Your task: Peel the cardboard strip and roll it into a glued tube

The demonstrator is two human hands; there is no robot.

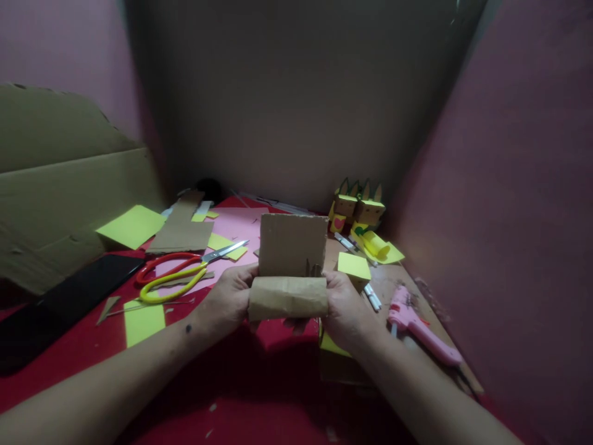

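Between my two hands is a piece of brown cardboard [293, 247], its upper part flat and upright, its lower part curled over into a rounded roll [288, 296]. My left hand [230, 295] grips the left edge, thumb near the bend. At the right edge my right hand [343, 303] is closed on the same piece; the fingers of both hands are partly hidden behind it. Close to my right hand stands a small yellow-topped box [353, 267], and below the wrist lies a larger yellow and brown box [337, 358].
Scissors [178, 272] with red and yellow handles lie left, near a black phone-like slab [78, 303] and yellow paper [132, 226]. At right are a pink glue gun [417, 324] and small decorated cardboard figures [359, 207]. A large cardboard sheet [69, 179] stands far left.
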